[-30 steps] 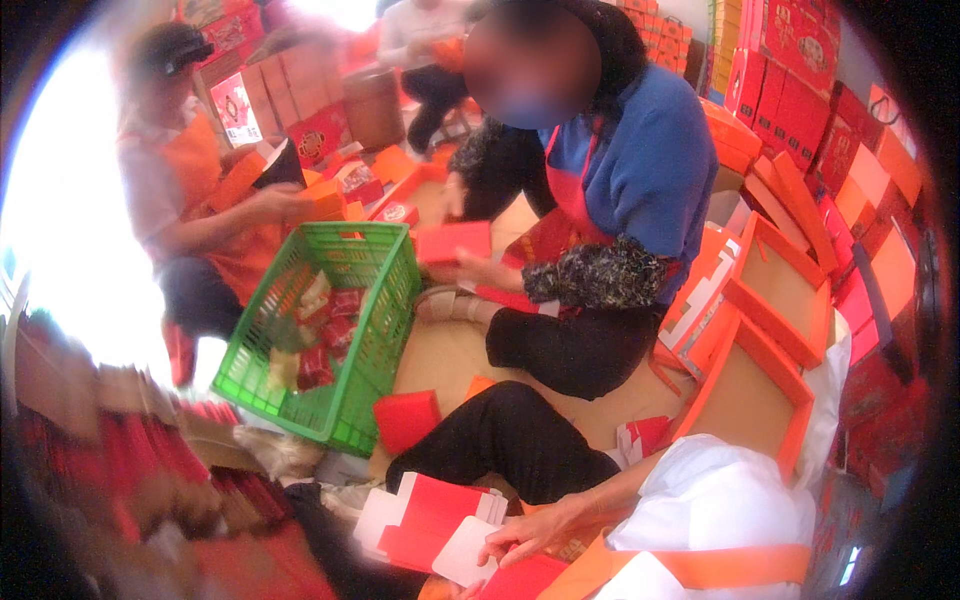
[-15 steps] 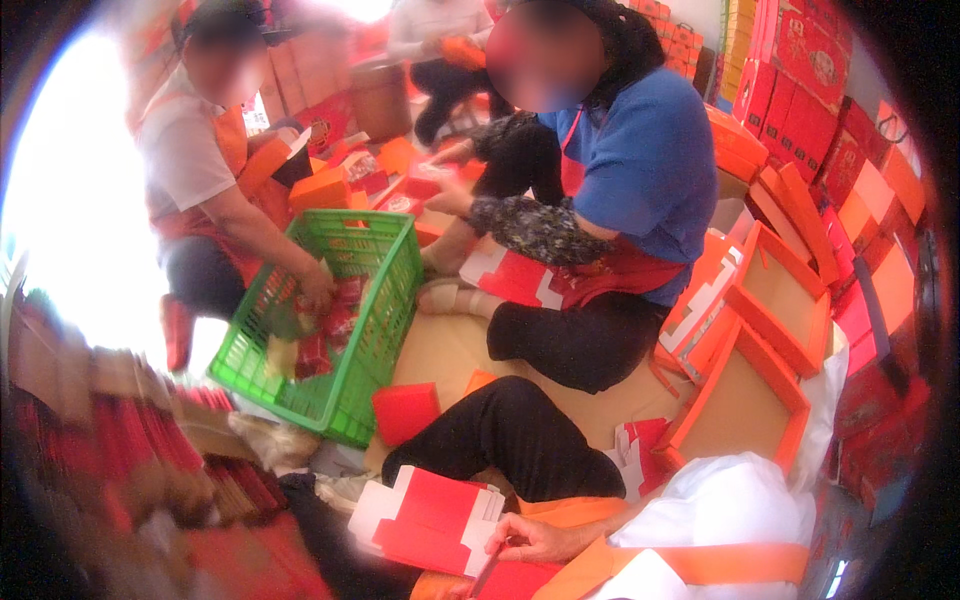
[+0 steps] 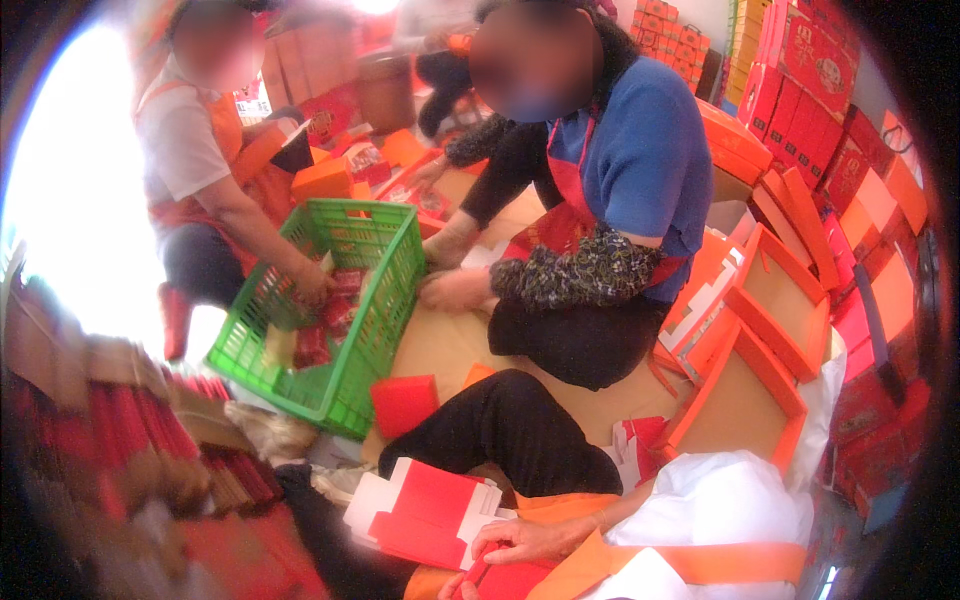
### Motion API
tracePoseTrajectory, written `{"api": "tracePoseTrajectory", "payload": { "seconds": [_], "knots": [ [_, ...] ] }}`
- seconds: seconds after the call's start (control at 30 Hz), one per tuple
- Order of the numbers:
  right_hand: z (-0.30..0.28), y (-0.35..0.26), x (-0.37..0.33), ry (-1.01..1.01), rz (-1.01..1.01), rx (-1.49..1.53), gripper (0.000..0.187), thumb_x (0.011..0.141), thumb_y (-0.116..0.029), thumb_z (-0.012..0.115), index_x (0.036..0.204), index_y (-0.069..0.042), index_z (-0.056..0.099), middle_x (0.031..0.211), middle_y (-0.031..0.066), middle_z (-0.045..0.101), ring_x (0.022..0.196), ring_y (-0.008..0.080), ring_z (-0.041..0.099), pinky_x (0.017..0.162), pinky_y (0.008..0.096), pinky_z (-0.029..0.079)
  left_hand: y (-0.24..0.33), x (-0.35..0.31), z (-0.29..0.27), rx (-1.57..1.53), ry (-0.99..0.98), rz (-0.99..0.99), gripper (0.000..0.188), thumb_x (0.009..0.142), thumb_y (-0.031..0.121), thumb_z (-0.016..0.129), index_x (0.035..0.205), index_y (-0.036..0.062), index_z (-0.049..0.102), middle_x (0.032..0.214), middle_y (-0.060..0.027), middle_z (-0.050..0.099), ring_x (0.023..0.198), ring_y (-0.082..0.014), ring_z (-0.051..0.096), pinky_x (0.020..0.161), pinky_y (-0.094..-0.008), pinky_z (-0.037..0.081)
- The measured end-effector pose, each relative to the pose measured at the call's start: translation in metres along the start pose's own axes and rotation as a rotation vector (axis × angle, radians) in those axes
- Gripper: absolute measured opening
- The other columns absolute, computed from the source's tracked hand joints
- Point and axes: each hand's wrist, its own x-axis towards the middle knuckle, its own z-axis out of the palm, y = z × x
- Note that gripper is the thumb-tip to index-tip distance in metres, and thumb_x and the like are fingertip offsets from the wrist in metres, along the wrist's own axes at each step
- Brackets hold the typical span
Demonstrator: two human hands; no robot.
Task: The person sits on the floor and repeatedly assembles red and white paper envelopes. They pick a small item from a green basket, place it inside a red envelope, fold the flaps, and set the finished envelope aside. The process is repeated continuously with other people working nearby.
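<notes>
My right hand (image 3: 528, 540) lies over a red cardboard box piece (image 3: 510, 578) in my lap, its fingers bent down onto the folded red face. At the lower edge the fingertips of my left hand (image 3: 458, 590) hold the near side of the same piece; the rest of that hand is out of the picture. Just beyond, flat red-and-white box blanks (image 3: 430, 512) rest across my legs. My bent knee (image 3: 505, 430) in black trousers rises behind them. A small red box (image 3: 405, 404) sits on the floor past the knee.
A green crate (image 3: 395, 300) with red packets stands ahead; a co-worker's hand (image 3: 315, 285) reaches inside. Another co-worker in blue (image 3: 640, 150) sits opposite. Orange trays (image 3: 740, 400) lean at the right. Stacked red cardboard (image 3: 130, 430) fills the left.
My fingers have shifted over the red piece, which now shows its face rather than an edge. The blue-clad co-worker's hands have parted, one down by the foot, one toward the red boxes.
</notes>
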Motion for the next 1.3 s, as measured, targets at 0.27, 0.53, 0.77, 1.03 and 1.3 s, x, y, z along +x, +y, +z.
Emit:
{"api": "tracePoseTrajectory", "payload": {
  "seconds": [0.27,0.53,0.77,1.03,1.3],
  "knots": [
    [-0.007,0.014,-0.001,-0.025,0.048,0.081,0.019,0.088,-0.016,0.049,0.095,-0.001,0.058,0.093,0.0063,0.056,0.092,0.0148,0.05,0.079,0.027,0.04,-0.001,-0.004,0.002,-0.007,0.012,-0.007,0.024,0.08,0.0,0.051,0.103,-0.0029,0.05,0.104,-0.0198,0.055,0.1,-0.0354,0.051,0.088,-0.0438,0.039],
    [-0.012,0.021,-0.007,-0.039,-0.039,0.119,0.021,0.089,-0.016,0.048,0.097,-0.001,0.06,0.099,0.0082,0.059,0.098,0.0174,0.053,0.087,0.0294,0.039,-0.006,-0.02,0.007,-0.059,0.071,-0.038,0.02,0.079,-0.001,0.052,0.099,-0.0026,0.053,0.101,-0.0187,0.057,0.098,-0.0342,0.053,0.087,-0.043,0.04],
    [-0.025,0.024,0.002,-0.219,-0.345,-0.206,0.025,0.088,-0.017,0.048,0.103,0.0,0.059,0.108,0.0149,0.056,0.104,0.0284,0.05,0.089,0.0378,0.04,-0.029,-0.061,-0.003,-0.183,0.221,-0.054,0.017,0.079,-0.002,0.052,0.096,-0.0023,0.056,0.098,-0.0178,0.059,0.097,-0.0331,0.054,0.087,-0.0424,0.041],
    [-0.047,-0.008,0.01,-0.421,-0.201,-0.289,0.026,0.084,-0.012,0.054,0.108,-0.002,0.058,0.112,0.0158,0.054,0.105,0.0294,0.05,0.088,0.0361,0.041,-0.009,-0.069,0.005,-0.331,0.332,-0.278,0.006,0.08,-0.002,0.053,0.081,-0.0009,0.059,0.095,-0.013,0.061,0.097,-0.0265,0.055,0.089,-0.0378,0.04],
    [-0.126,-0.064,0.099,0.066,-0.006,-0.442,0.03,0.088,-0.019,0.048,0.111,-0.002,0.055,0.109,0.0082,0.057,0.105,0.0173,0.05,0.091,0.0318,0.039,-0.028,-0.014,-0.019,-0.211,0.536,-0.318,0.044,0.079,0.013,0.059,0.118,-0.0013,0.044,0.125,-0.0164,0.043,0.119,-0.0278,0.038,0.099,-0.0386,0.03]
  ]
}}
